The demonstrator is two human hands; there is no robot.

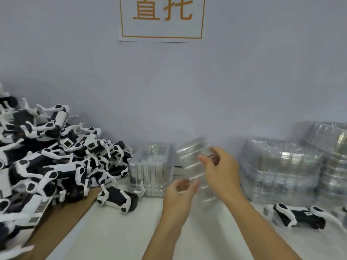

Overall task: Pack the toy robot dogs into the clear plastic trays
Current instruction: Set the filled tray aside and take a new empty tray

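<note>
Both hands are up over the white table [116, 231] and working one clear tray [195, 166], which is blurred and tilted on edge in the air between them. The right hand [221, 173] grips the tray's upper right side, fingers curled over its rim; the left hand [180, 192] pinches its lower left corner, thumb and fingers closed on the plastic. Just left of that held tray, one stack of clear trays [152, 169] stands against the wall. Right of the held tray, two more bundles of trays [281, 171] sit side by side, touching. Loose dogs: one toy robot dog [118, 198] lies on its side just below and left of the held tray, and a second dog [298, 216] lies well to its lower right, in front of the bundles. Far left of the held tray is the big heap of robot dogs [47, 158], black and white, too tangled to count, probably dozens. A paper sign [161, 17] hangs on the wall above the held tray.
</note>
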